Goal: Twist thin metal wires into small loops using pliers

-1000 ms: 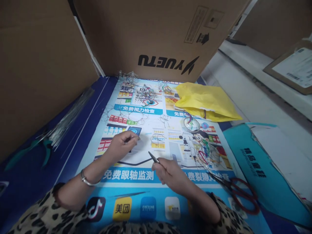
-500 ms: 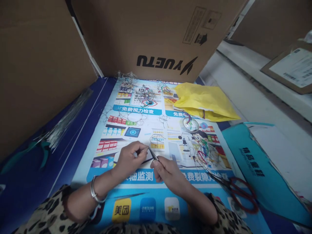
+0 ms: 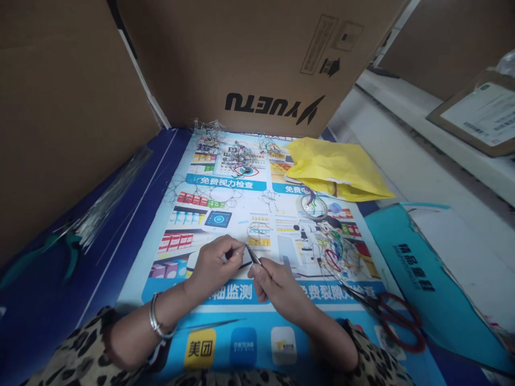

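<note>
Tweezers [image 3: 253, 254] with a slim metal body are gripped in my right hand [image 3: 277, 284], pointing up and left. Their tip meets the fingertips of my left hand [image 3: 215, 262], which are closed in a pinch. Whatever lies between those fingers is too small to make out. Just beyond the tweezer tip, a thin wire loop [image 3: 259, 230] rests on the printed sheet [image 3: 257, 300]. To the right of my right hand is a tangle of coloured threads and wire [image 3: 338, 249].
Red-handled scissors [image 3: 396, 319] lie at the right, beside a teal cardboard piece [image 3: 422, 284]. A yellow pouch [image 3: 338, 166] and a clear ring-shaped roll [image 3: 314, 206] sit farther back. Straight wires [image 3: 108, 198] and teal-handled pliers [image 3: 70, 254] are at left. Cardboard [image 3: 257, 53] walls the back.
The view has shifted very slightly. Both hands and the tweezers hold nearly the same position, with the tip still at the left fingertips.
</note>
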`<state>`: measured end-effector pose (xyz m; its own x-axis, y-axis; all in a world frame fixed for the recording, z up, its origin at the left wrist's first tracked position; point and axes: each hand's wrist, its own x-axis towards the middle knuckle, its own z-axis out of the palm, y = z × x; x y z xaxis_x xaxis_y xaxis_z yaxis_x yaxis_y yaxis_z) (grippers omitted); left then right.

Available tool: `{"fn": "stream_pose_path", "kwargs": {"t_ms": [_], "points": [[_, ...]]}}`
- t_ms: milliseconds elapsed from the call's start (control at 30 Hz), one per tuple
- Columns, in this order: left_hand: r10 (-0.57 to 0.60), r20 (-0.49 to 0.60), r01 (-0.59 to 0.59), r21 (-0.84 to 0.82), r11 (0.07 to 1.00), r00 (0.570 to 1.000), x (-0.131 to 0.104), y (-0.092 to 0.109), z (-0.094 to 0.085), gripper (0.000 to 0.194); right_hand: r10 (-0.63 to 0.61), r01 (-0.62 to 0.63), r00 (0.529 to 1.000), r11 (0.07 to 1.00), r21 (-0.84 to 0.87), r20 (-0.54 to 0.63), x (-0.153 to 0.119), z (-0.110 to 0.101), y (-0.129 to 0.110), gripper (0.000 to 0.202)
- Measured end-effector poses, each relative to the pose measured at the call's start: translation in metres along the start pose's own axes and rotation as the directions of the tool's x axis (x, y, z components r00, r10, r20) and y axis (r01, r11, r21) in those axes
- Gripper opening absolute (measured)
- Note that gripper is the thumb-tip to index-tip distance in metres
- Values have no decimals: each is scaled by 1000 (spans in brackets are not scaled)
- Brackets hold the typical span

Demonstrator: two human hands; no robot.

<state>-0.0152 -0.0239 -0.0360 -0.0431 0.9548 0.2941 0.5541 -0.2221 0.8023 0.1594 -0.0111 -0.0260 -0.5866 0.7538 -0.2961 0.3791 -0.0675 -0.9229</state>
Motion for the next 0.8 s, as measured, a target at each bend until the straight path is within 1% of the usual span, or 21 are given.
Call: {"fn": "stream_pose_path", "kwargs": {"t_ms": [233, 367, 533, 600, 700, 800], "points": [[27, -18, -27, 15, 1000, 999, -1, -2, 0, 10, -2, 2, 1000, 1000, -28, 3, 0, -1, -1, 39], [23, -18, -23, 13, 1000, 1000, -1, -3, 0, 10, 8, -7, 1000, 999, -53, 4, -1, 0, 2, 37], [25, 5, -25, 20, 999, 1000, 0, -1, 0, 10, 9, -11, 1000, 982, -187, -12, 0, 0, -1, 33], [44, 8, -44, 32, 998, 999, 1, -2, -1, 10, 11, -11, 1000, 973, -229, -1, 0, -1, -4, 31], [103, 18, -103, 32, 994, 995, 2, -5, -3, 10, 24, -17, 999, 959, -283, 22, 1, -4, -7, 30], [146, 73, -145, -9, 989, 987, 4, -9, -7, 11, 12, 3, 999, 942, -337, 42, 2, -7, -6, 30]]}}
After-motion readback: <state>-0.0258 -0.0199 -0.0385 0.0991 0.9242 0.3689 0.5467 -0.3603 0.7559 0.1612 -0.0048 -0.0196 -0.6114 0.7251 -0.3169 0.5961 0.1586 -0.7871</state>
